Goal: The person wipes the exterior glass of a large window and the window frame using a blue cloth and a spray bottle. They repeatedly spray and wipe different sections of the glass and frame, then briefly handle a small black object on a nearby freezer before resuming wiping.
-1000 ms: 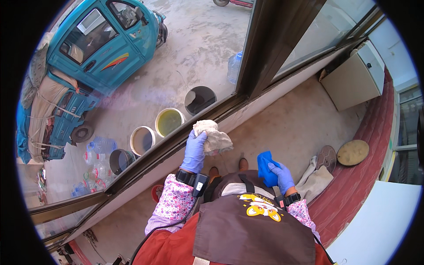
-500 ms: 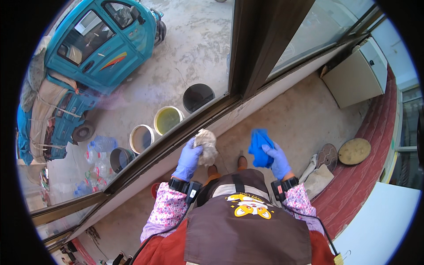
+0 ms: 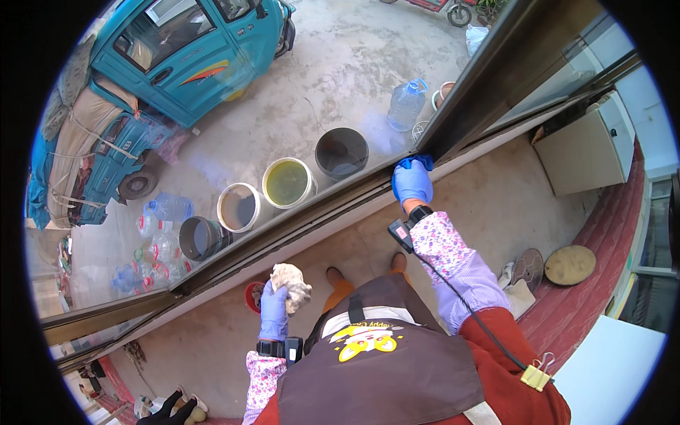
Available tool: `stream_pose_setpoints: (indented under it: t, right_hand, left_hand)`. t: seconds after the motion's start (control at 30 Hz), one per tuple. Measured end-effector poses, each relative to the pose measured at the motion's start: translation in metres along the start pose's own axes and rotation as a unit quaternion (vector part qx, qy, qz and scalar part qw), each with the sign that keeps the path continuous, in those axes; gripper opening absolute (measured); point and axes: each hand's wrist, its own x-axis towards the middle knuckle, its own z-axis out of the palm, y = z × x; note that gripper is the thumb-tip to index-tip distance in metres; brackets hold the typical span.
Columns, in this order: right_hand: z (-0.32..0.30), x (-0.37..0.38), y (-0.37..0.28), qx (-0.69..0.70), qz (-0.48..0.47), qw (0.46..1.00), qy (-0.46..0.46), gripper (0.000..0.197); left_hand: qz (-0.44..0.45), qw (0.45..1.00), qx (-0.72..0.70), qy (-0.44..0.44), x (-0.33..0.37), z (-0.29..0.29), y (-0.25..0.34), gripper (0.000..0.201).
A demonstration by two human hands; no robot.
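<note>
My left hand [image 3: 273, 312], in a purple glove, is closed around a crumpled off-white rag [image 3: 292, 286], held low in front of the sill wall. My right hand [image 3: 413, 185], gloved alike, reaches forward and presses a blue cloth [image 3: 423, 161] against the dark window frame [image 3: 453, 117], at the corner where the upright meets the bottom rail. Most of the blue cloth is hidden under the palm and fingers. The window pane rises from the bottom rail [image 3: 297, 228] to the left of that upright.
Beyond the glass stand several buckets [image 3: 289, 183], plastic bottles [image 3: 164, 244] and a teal three-wheeled vehicle [image 3: 191, 60]. Indoors, a red bucket [image 3: 253, 296] sits by the wall on my left. A beige cabinet [image 3: 591, 152] and a round lid [image 3: 570, 265] are at right.
My right hand has moved forward with the blue cloth from in front of my body to the window frame. My left hand has dropped lower and leftward, still holding the off-white rag.
</note>
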Motion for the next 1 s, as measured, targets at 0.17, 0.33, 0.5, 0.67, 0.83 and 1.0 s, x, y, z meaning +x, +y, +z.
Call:
stream_pose_setpoints:
  t: [0.17,0.33,0.5,0.67,0.83,1.0]
  right_hand:
    - [0.014,-0.014,-0.023,0.052,0.044,0.995,0.077,0.029]
    - [0.057,-0.081,-0.053,0.017,0.023,0.997,0.07,0.021]
    - [0.088,-0.193,-0.098,0.004,-0.306,0.828,-0.469,0.015]
    - [0.019,-0.177,-0.067,-0.174,-0.358,0.777,-0.487,0.025]
    - [-0.033,-0.072,0.009,0.222,0.01,0.972,0.069,0.041]
    - [-0.014,-0.023,0.018,0.142,-0.044,0.988,0.043,0.03]
  left_hand:
    - [-0.009,0.998,-0.007,0.068,-0.009,-0.055,0.005,0.045]
    - [0.014,0.997,-0.013,0.074,-0.001,-0.095,0.017,0.044]
    - [0.024,0.999,-0.027,0.016,0.018,-0.106,0.022,0.044]
    - [0.033,0.998,-0.002,0.048,0.016,-0.125,0.02,0.045]
    - [0.034,0.993,-0.037,0.103,-0.019,-0.135,0.006,0.044]
    - [0.013,0.994,-0.045,0.095,-0.046,-0.126,0.004,0.042]
